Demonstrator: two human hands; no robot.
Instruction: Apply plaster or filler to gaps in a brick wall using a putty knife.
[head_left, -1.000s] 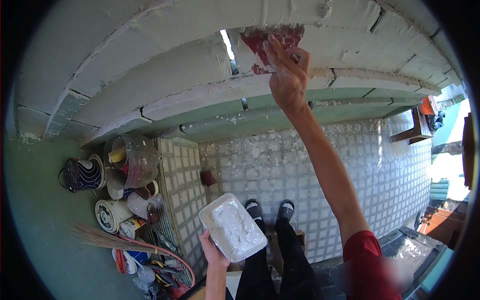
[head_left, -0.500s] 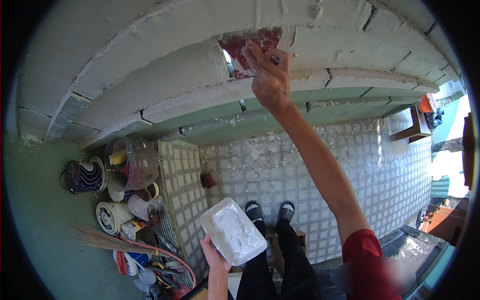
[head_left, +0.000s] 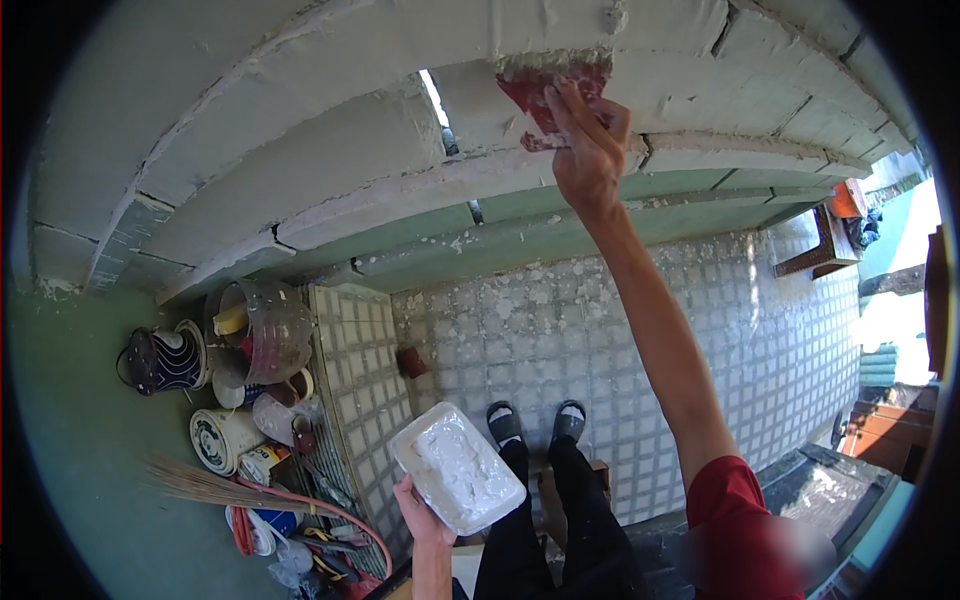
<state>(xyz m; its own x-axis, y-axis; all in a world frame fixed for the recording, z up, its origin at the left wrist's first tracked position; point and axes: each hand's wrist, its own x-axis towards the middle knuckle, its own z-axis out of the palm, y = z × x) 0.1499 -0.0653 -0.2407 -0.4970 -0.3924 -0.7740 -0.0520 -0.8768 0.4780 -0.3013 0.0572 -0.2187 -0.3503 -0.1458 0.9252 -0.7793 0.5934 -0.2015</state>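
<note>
My right hand (head_left: 592, 165) pinches a red putty spreader (head_left: 540, 92), its blade flat against the pale wall (head_left: 350, 135) at the top. Whitish filler smears its far edge and the wall around it. To the left of the spreader, a bright narrow gap (head_left: 434, 98) shows between two wall panels. Low in front of me, my left hand (head_left: 424, 515) grips the near left side of a white rectangular tray (head_left: 412, 437). Glossy white putty (head_left: 462, 470) lies spread in it; my left fingers are partly hidden beneath the tray.
Along the left wall stand a clear plastic tub (head_left: 262, 330), a dark patterned bucket (head_left: 170, 358) and a white pail (head_left: 222, 440). A stick broom (head_left: 205, 482) and an orange hose (head_left: 335, 508) lie nearer. A brown bench (head_left: 822, 250) stands far right on the tiled floor (head_left: 600, 300).
My right hand has slid the spreader rightward along the wall, uncovering more of the panel beside the gap. The tray in my left hand has shifted slightly left and down in view.
</note>
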